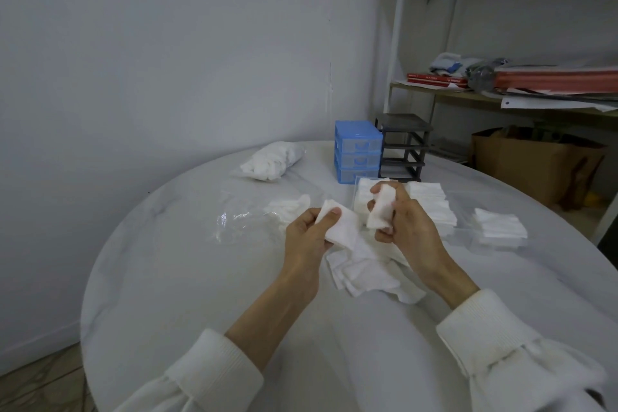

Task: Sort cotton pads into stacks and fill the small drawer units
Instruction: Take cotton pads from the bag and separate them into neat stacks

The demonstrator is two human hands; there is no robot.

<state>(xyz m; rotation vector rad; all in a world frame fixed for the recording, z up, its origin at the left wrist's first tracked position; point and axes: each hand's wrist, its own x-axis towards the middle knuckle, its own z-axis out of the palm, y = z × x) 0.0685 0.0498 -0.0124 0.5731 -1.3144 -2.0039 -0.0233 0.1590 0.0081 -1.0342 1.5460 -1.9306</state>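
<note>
— That round white table top point(187, 278)?
— Smooth, faintly glossy, marble-veined. The square white cotton pads point(364, 273) look soft, matt, fibrous.
— The blue drawer unit point(357, 152)?
— Plastic, with translucent fronts; the clear bag point(234, 221) is shiny film.

From my feed the light is dim, cool and even, with a bluish cast over the wall point(167, 43) and the round table point(200, 278). Shadows are soft; only faint ones lie under the hands. A small glare glints off the clear plastic wrap point(234, 221) on the table, left of the hands. The wide lens bows the table's rim and tilts the shelf point(468, 97) behind it. Everything looks slightly soft, and the white pads point(364, 273) wash out, losing edge detail.
</note>
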